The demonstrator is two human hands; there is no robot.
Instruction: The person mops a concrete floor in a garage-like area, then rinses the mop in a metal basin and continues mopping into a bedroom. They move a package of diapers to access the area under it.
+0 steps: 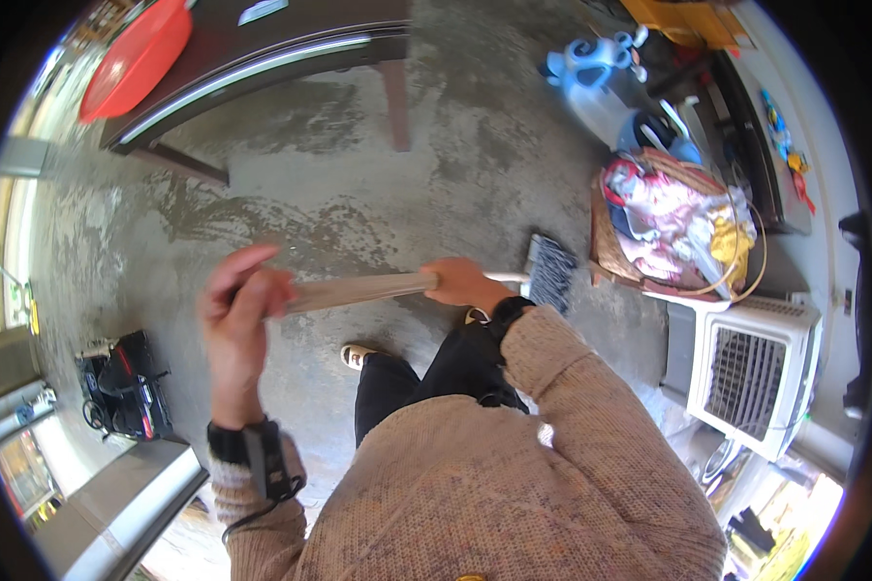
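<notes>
A long broom crosses in front of me, its pale brown handle [363, 290] lying nearly level and slightly smeared by motion. My left hand [247, 295] has its fingers curled at the handle's near end, on the left. Further along, my right hand [457, 282] is wrapped round the shaft. Beyond my right wrist, a thin whitish stretch of the shaft runs to the broom head [552, 263], which has grey-and-white bristles and rests on the wet-looking concrete floor [310, 208].
A dark table [262, 58] with a red basin [138, 60] stands at the far left. To the right are a basket of clothes [673, 223], a white air cooler [746, 373] and a blue plastic item [596, 63]. A black object [126, 382] lies at left.
</notes>
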